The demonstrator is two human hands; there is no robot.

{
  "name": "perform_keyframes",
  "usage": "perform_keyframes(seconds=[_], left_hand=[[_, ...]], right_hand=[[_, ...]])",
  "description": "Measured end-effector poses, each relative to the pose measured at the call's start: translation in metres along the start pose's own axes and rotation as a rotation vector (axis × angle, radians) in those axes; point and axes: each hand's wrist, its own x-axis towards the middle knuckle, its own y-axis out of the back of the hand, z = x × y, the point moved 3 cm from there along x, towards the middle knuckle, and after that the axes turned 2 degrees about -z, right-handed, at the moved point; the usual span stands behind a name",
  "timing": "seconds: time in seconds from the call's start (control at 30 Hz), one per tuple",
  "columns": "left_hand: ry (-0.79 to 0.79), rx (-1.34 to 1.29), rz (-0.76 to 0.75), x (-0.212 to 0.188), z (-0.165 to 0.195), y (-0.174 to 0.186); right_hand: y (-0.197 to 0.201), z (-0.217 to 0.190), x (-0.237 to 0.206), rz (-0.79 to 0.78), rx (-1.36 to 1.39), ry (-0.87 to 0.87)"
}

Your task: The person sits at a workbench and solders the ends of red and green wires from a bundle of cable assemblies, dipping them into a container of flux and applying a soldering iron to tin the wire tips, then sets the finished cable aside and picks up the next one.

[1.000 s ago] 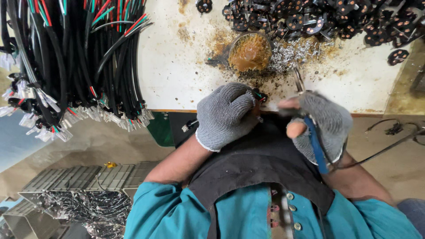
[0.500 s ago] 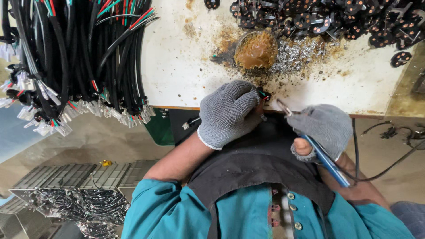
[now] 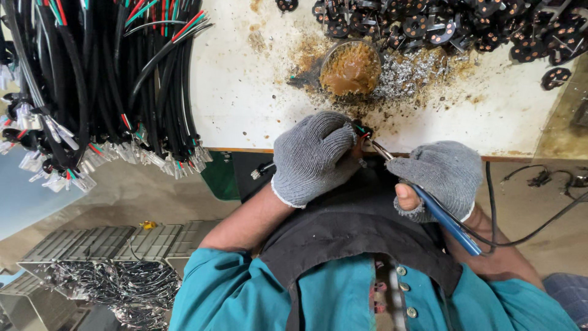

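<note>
Soldering at the near edge of a stained white worktable, seen from above: the left hand, in a grey knitted glove, is curled shut around a small black part with coloured wire ends, which peeps out at the fingertips just over the table's edge. The right hand, gloved likewise, grips a blue-handled soldering iron like a pen, the bare thumb tip pressed on the handle. Its thin metal tip slants up and left and meets the small part between the two hands. A black cord runs from the handle's rear end off to the right.

Just beyond the hands, on the table, stands a round tin of brown flux paste, ringed by brown stains, with a litter of silvery solder scraps touching its right side. A heap of black round components lies along the far edge. A thick bundle of black cables with red and green cores fills the left, its white connector ends hanging over the table's edge. Below left, grey trays of wire pieces sit on the floor.
</note>
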Motion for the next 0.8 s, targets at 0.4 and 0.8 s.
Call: perform_keyframes(seconds=[0.4,0.8], left_hand=[[-0.002,-0.02,0.012,0.0,0.0,-0.001],[-0.005,-0.015,-0.009,-0.006,-0.006,-0.005]], right_hand=[[-0.001,-0.017,0.025,0.166,0.633,-0.387],[0.003,-0.032,0.071,0.106,0.303,-0.336]])
